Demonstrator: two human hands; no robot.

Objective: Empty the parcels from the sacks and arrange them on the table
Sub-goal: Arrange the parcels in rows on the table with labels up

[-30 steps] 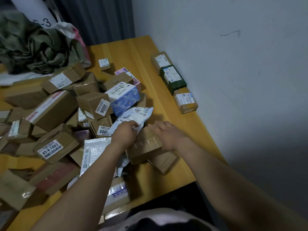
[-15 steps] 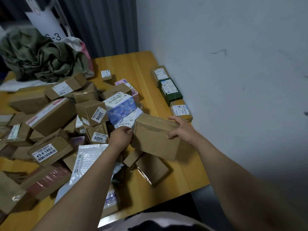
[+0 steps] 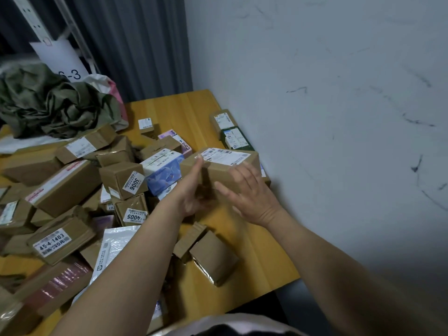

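Brown cardboard box [image 3: 225, 170], taped, white label [image 3: 225, 156] on its top face; held clear of the table [image 3: 184, 110], above the strip beside the right edge, just short of the row of parcels [image 3: 232, 134] set along that edge. Probably light, to judge by the easy two-handed carry; stiff-walled with firm corners, so best taken by opposite faces or from beneath, not by the taped flaps. Smooth card and tape: likely to slide a little under a flat palm.

Cradled from below and from the left by the left hand [image 3: 194, 190], thumb straight up along the near left corner, fingers tucked under and partly lost in shadow. Steadied by the right hand [image 3: 249, 192], fingers spread flat against the near face, curled round nothing. Both forearms stretched forward from the near edge.

Further left, the loose heap of parcels [image 3: 72, 190]; at the far left corner, the crumpled green sack [image 3: 48, 105].
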